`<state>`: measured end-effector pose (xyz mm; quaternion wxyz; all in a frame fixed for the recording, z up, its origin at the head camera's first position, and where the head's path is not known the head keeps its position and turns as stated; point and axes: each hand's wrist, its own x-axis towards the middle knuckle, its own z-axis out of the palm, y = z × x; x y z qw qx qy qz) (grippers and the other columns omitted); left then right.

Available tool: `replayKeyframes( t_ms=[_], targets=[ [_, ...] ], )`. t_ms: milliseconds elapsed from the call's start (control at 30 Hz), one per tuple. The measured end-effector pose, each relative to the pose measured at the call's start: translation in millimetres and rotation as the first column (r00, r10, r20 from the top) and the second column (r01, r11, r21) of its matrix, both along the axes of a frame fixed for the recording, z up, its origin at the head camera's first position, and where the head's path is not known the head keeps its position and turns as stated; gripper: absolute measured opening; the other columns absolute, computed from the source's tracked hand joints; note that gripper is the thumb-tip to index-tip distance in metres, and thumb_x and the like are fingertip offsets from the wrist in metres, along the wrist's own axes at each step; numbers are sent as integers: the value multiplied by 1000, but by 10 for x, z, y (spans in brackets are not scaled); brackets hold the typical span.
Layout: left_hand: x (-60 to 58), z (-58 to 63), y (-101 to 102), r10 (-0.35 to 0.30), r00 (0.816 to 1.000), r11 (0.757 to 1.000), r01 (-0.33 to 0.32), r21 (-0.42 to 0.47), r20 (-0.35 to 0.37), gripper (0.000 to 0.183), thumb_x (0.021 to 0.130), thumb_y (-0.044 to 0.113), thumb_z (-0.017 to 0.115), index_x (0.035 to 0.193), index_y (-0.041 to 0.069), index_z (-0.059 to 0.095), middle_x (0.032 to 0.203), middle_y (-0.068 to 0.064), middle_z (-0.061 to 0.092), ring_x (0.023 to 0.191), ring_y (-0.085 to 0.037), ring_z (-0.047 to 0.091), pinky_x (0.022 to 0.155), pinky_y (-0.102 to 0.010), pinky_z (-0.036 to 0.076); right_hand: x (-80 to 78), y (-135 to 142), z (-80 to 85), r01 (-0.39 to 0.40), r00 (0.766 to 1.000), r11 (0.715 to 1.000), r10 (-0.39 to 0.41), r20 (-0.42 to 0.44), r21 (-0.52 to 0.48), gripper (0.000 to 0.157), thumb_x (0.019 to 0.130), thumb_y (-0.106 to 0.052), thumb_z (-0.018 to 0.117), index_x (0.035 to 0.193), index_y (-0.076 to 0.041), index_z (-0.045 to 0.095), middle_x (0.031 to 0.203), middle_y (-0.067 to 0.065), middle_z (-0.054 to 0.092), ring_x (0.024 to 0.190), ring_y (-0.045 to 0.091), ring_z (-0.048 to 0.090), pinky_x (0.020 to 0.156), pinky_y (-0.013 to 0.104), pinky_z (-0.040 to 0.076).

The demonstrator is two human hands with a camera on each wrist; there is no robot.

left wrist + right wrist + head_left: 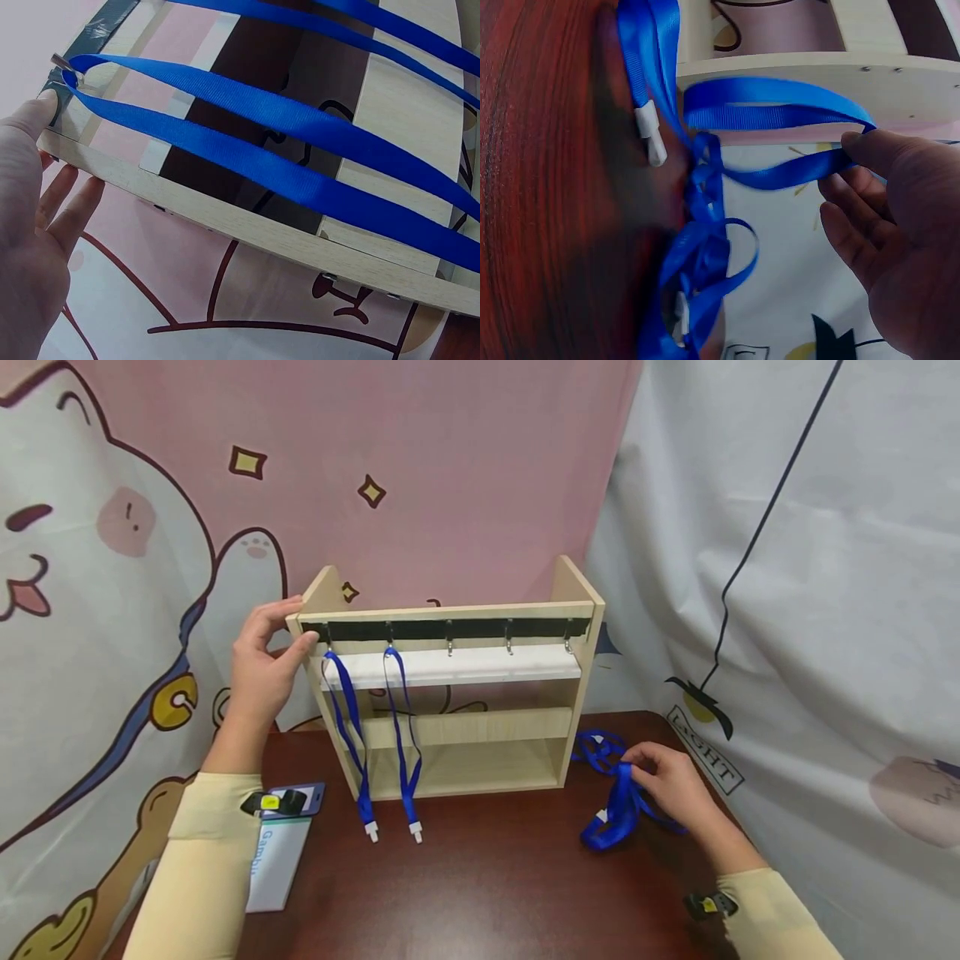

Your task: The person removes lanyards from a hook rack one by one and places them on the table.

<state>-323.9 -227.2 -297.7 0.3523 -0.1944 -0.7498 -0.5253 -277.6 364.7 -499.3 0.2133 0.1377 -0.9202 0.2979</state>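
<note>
My left hand (262, 664) grips the upper left corner of a small wooden rack (581, 718), thumb on the front by a black strip (420, 629) and fingers around the side panel. Two blue lanyards (225, 90) hang from the left hooks, their white clips (371, 832) dangling at the bottom. The three hooks to the right hold nothing. To the right of the rack, my right hand (671, 785) pinches a blue lanyard (787, 174) between thumb and index finger; its lower part droops toward the table. Beside it lie more coiled blue lanyards (694, 251).
A white box or card with blue lettering (273, 872) and a blue-edged badge holder (315, 797) lie on the dark red table (465, 877) under my left forearm. Printed cloth (780, 568) hangs behind and at both sides. A white shelf (457, 668) crosses the rack.
</note>
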Motion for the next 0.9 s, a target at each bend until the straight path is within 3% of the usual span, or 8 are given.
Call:
replayKeyframes(
  t_ms=[267,667,900],
  targets=[
    [17,1,1,0,1000,1000,0,5,2,39,104,3,76,141,-5,67,152,-10,62,127,-13,60,91,-12,57,-114,-78,-165,-22,998,1000,22,53,-19,16,95,5,83,106,-7,80,103,1,78,92,20,72,76,34,60],
    [4,-8,5,8,1000,1000,-8,-1,-3,39,104,2,76,140,-7,67,152,-11,62,126,-12,60,91,-11,57,-123,-263,-335,-102,989,994,106,106,-44,23,96,4,83,100,-18,79,102,-5,75,90,14,66,75,29,59],
    [2,-1,2,12,1000,1000,-12,-5,0,39,104,3,76,140,-6,67,152,-9,63,127,-13,60,91,-12,57,-73,-279,-378,-146,981,988,150,127,-39,28,93,9,82,98,-18,80,101,-7,75,92,13,67,75,27,59]
  ],
)
